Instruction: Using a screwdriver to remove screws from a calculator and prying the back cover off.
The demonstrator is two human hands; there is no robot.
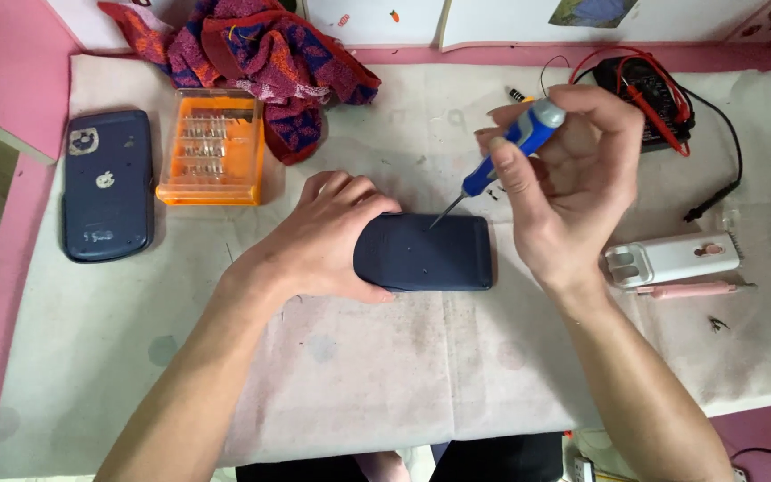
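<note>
At the centre of the frame, my left hand (327, 241) presses down on a dark blue device casing (426, 253) lying on the cloth-covered tabletop (359, 375), fingers wrapped over its left end. My right hand (573, 178) has its fingers clamped on a blue-handled screwdriver (515, 143), tip touching the casing. An orange bit box (211, 147) sits upper left.

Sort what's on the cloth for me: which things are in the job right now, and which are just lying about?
In hand:
- dark blue casing, steadied by the left hand
- blue-handled screwdriver in the right hand, tip on the casing

Lying about:
- orange bit case
- dark blue back cover
- patterned cloth
- multimeter with leads
- white tool kit
- pink pen tool
</note>
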